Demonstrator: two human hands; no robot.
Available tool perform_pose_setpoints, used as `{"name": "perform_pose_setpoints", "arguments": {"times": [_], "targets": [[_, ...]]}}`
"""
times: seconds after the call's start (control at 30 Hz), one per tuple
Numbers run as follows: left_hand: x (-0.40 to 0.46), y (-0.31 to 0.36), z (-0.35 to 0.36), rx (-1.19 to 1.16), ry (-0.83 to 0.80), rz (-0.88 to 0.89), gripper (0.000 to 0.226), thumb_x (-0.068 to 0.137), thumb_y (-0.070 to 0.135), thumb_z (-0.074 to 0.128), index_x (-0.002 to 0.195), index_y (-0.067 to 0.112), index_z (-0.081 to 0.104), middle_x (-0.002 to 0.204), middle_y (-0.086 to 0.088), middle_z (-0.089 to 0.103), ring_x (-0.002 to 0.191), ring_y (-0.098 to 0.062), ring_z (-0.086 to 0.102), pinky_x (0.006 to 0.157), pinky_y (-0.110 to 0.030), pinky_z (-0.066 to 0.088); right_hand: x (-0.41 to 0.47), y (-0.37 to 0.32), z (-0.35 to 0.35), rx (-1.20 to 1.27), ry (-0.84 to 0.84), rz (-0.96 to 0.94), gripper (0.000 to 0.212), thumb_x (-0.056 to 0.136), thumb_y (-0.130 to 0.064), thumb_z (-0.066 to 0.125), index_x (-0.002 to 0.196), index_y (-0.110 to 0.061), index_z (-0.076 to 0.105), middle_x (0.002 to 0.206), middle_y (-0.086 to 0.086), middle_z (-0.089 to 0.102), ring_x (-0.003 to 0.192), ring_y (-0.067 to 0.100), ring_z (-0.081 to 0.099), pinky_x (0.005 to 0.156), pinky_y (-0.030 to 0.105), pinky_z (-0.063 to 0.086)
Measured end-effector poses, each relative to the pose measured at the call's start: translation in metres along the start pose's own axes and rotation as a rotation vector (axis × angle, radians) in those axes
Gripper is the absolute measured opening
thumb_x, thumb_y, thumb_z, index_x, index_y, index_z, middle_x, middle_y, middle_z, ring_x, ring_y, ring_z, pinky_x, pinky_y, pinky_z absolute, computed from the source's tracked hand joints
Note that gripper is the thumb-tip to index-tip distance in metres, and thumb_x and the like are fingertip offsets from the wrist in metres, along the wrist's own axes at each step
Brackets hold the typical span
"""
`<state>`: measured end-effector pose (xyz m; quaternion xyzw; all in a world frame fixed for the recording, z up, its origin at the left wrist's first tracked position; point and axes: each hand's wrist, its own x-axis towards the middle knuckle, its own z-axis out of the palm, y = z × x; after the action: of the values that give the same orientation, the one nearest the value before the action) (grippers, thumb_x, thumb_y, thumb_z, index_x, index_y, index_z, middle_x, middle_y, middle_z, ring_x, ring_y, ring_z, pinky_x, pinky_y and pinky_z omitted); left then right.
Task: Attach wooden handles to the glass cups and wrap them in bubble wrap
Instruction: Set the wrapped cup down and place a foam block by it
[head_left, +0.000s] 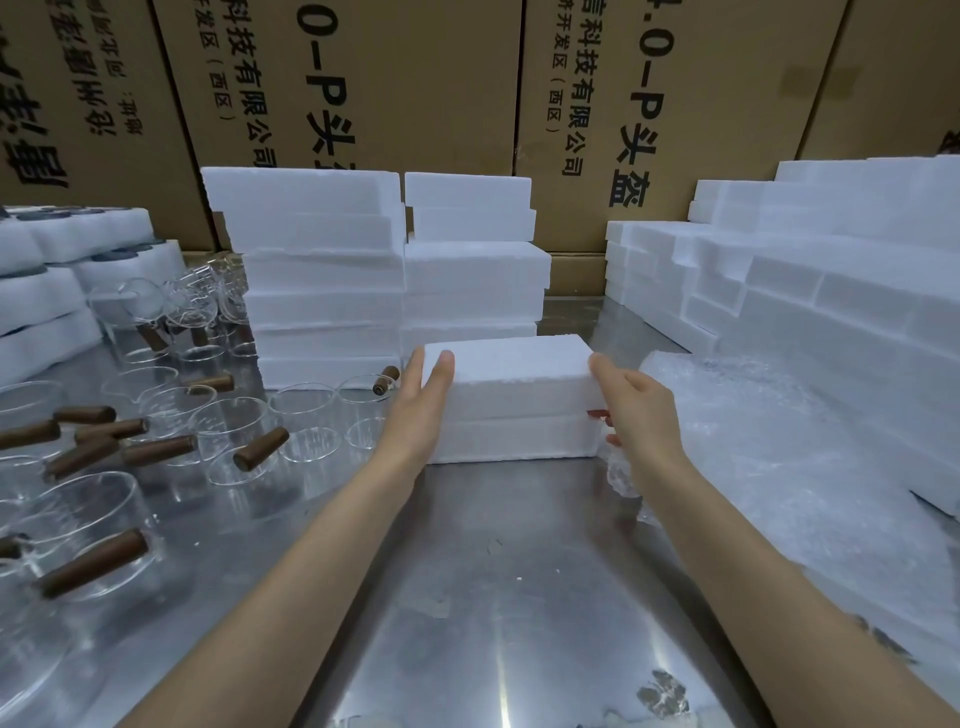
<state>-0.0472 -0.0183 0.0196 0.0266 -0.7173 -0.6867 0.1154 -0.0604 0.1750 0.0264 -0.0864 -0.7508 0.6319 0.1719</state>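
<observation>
Foam box (511, 400), white and made of two stacked halves, sits at the centre of the frame on the metal table (493, 597); both hands flank it. Left hand (423, 402) lies flat against the box's left end, fingers straight and reaching up to the top edge, nothing gripped; right hand (636, 410) is at the box's right end with the thumb stretched along the upper corner and the other fingers loosely bent against the side; whether those fingers pinch anything cannot be told, as they lie partly behind the hand.

Glass cups (228, 431) crowd the left of the frame, some lying on their sides, several with a wooden handle (260, 449) fitted; one larger cup with its handle lies at lower left (78, 551); more cups stand further back at middle left, beside the foam stacks. Bubble wrap (779, 457) spreads over the right side of the table, its near edge touching the right hand's wrist area.

Stacks of foam boxes (395, 275) rise just behind the central box; further foam blocks (810, 270) are piled at right, and foam trays (47, 291) at far left; cardboard cartons (415, 78) with printed characters fill the top of the frame.
</observation>
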Motion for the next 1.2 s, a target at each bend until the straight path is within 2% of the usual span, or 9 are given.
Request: {"name": "perform_pose_setpoints", "arguments": {"times": [0.23, 0.3, 0.4, 0.53, 0.67, 0.8, 0.93, 1.03, 1.2], "targets": [[0.005, -0.001, 0.004, 0.038, 0.075, 0.003, 0.04, 0.1, 0.039, 0.036, 0.138, 0.032, 0.044, 0.137, 0.014, 0.043, 0.127, -0.01, 0.039, 0.094, -0.024, 0.025, -0.003, 0.004, 0.005, -0.179, 0.072, -0.099, 0.036, 0.081, -0.056, 0.048, 0.066, -0.024, 0.052, 0.068, -0.01, 0.057, 0.065, 0.01, 0.053, 0.056, 0.028, 0.035], [0.005, 0.0, 0.005, 0.007, 0.087, -0.016, 0.022, 0.099, 0.033, 0.037, 0.11, 0.04, 0.055, 0.107, 0.025, 0.049, 0.101, 0.001, 0.047, 0.083, -0.021, 0.033, -0.003, 0.004, 0.005, -0.216, 0.07, -0.09, 0.036, 0.081, -0.054, 0.05, 0.065, -0.022, 0.051, 0.065, -0.009, 0.054, 0.064, 0.013, 0.053, 0.055, 0.028, 0.035], [0.004, 0.004, 0.006, -0.044, 0.1, -0.033, 0.027, 0.098, 0.028, 0.042, 0.077, 0.042, 0.051, 0.08, 0.031, 0.043, 0.076, 0.012, 0.045, 0.067, -0.012, 0.034, -0.001, 0.004, 0.004, -0.217, 0.041, -0.058, 0.036, 0.08, -0.052, 0.052, 0.064, -0.02, 0.049, 0.063, -0.006, 0.052, 0.067, 0.021, 0.057, 0.058, 0.03, 0.038], [0.009, 0.004, 0.007, -0.117, 0.114, -0.16, 0.01, 0.093, 0.024, 0.046, 0.086, 0.019, 0.05, 0.079, 0.014, 0.047, 0.079, -0.007, 0.05, 0.073, -0.026, 0.038, 0.001, 0.001, 0.003, -0.152, -0.01, -0.004, 0.035, 0.079, -0.048, 0.054, 0.063, -0.018, 0.044, 0.064, -0.004, 0.047, 0.067, 0.02, 0.049, 0.071, 0.038, 0.047], [0.008, 0.011, 0.008, -0.182, 0.125, -0.262, 0.037, 0.091, 0.024, 0.051, 0.115, -0.003, 0.043, 0.094, 0.001, 0.045, 0.101, -0.024, 0.049, 0.09, -0.037, 0.036, 0.002, -0.005, 0.003, -0.077, -0.056, 0.067, 0.034, 0.08, -0.043, 0.054, 0.061, -0.02, 0.037, 0.065, -0.004, 0.04, 0.068, 0.022, 0.044, 0.072, 0.037, 0.042], [-0.002, 0.024, 0.017, -0.191, 0.09, -0.191, 0.025, 0.092, 0.026, 0.051, 0.108, 0.007, 0.055, 0.105, -0.002, 0.059, 0.108, -0.026, 0.054, 0.105, -0.044, 0.039, 0.004, -0.021, -0.011, 0.001, -0.088, 0.113, 0.032, 0.083, -0.043, 0.053, 0.092, -0.012, 0.053, 0.097, 0.005, 0.056, 0.1, 0.027, 0.057, 0.096, 0.049, 0.047], [-0.016, 0.063, 0.039, -0.182, -0.013, 0.03, 0.015, 0.094, 0.033, 0.048, 0.102, 0.025, 0.059, 0.105, 0.006, 0.065, 0.099, -0.016, 0.06, 0.079, -0.034, 0.046, 0.014, -0.058, -0.042, 0.111, 0.021, 0.011, 0.028, 0.086, -0.036, 0.05, 0.101, -0.013, 0.056, 0.111, 0.007, 0.056, 0.103, 0.027, 0.056, 0.097, 0.049, 0.045], [-0.011, 0.086, 0.063, -0.179, -0.095, 0.118, 0.013, 0.097, 0.036, 0.044, 0.104, 0.03, 0.054, 0.096, 0.016, 0.06, 0.081, 0.002, 0.058, 0.06, -0.017, 0.045, 0.032, -0.089, -0.068, 0.146, 0.045, -0.075, 0.008, 0.086, -0.032, 0.049, 0.083, -0.026, 0.051, 0.091, -0.005, 0.052, 0.097, 0.02, 0.053, 0.084, 0.038, 0.05], [0.018, 0.085, 0.118, -0.185, -0.172, -0.012, 0.033, 0.099, 0.035, 0.042, 0.126, 0.017, 0.047, 0.114, -0.004, 0.059, 0.098, -0.02, 0.057, 0.078, -0.031, 0.045, 0.094, -0.109, -0.091, 0.039, 0.137, -0.128, 0.024, 0.083, -0.034, 0.049, 0.1, -0.018, 0.051, 0.093, -0.004, 0.048, 0.094, 0.019, 0.047, 0.096, 0.039, 0.043]]}}
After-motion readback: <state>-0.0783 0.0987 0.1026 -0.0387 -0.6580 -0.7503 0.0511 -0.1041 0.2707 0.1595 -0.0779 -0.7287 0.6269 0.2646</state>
